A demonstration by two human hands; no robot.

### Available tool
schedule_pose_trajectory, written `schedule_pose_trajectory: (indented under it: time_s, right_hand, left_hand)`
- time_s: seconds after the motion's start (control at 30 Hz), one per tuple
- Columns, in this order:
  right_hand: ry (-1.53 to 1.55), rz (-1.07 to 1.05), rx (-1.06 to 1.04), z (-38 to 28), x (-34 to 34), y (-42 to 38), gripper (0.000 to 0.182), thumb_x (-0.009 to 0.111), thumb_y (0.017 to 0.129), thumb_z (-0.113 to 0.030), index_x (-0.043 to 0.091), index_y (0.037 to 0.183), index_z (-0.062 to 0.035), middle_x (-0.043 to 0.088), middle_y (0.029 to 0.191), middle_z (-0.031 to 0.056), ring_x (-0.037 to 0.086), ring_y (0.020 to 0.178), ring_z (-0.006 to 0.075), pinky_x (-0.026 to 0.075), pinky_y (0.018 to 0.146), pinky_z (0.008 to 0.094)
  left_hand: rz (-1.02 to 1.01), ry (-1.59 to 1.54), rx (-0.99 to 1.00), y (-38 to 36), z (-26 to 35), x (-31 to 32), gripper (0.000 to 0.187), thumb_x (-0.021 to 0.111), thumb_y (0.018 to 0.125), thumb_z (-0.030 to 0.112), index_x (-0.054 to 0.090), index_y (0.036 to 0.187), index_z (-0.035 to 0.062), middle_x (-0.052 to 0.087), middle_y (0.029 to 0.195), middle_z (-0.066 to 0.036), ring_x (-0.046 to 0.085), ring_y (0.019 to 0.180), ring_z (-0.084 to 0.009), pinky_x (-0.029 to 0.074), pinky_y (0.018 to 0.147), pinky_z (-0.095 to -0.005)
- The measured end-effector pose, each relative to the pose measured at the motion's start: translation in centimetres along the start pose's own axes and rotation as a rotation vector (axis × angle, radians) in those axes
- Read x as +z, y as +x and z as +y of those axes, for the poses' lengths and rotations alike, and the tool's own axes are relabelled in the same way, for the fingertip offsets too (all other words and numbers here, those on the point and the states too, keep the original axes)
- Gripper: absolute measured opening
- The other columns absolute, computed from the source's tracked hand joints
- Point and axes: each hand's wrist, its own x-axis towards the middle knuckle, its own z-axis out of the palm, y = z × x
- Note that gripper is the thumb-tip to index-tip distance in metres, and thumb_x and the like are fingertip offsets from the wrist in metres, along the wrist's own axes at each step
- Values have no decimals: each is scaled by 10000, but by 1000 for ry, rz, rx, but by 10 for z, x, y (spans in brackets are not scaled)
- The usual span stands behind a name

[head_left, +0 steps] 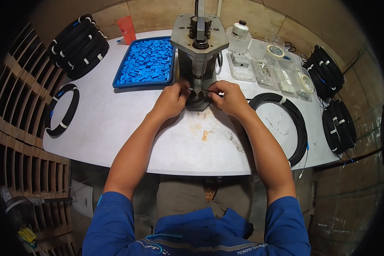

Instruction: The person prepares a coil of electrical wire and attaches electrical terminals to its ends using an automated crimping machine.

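Note:
A grey metal hand press (pixel 199 47) stands at the middle back of the white table (pixel 115 123). Both hands are at its base. My left hand (pixel 171 99) pinches something small at the left of the press foot. My right hand (pixel 228 97) pinches the end of a thin black cable (pixel 215 91) at the right of the foot. The cable runs to a black coil (pixel 293 121) lying to the right. What sits under the press ram is hidden by my fingers.
A blue tray (pixel 144 63) of several small blue parts lies left of the press, an orange cup (pixel 126 29) behind it. Clear boxes (pixel 264 70), tape rolls (pixel 276 51) and a bottle (pixel 240 30) are at the right back. Black cable coils sit at the left (pixel 78 46), (pixel 62 110) and right (pixel 328 77), (pixel 339 126).

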Motion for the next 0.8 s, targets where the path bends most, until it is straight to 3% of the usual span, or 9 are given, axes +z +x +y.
schedule_pose_trajectory:
  time_s: [0.67,0.73,0.8]
  right_hand:
    - [5,-11,9,1,-1,0,209,727,846,-90,751,1036,-8,749,959,171,729,885,319,578,828,385]
    - [-39,-12,-7,1,-2,0,192,747,862,-74,755,1043,-12,764,949,130,751,881,250,592,831,356]
    - [-33,-6,-8,2,-1,0,189,750,862,-73,755,1041,-13,764,945,128,750,879,250,592,834,355]
  left_hand:
    - [-9,18,9,1,-3,1,177,592,971,47,618,1139,0,752,994,-189,744,970,-344,558,866,-413]
    - [-17,4,5,1,-3,0,178,592,970,48,617,1139,0,753,997,-185,743,978,-345,558,870,-416]
    - [-24,1,-1,1,-1,-1,177,593,970,51,617,1138,1,753,997,-184,743,979,-347,558,870,-418]
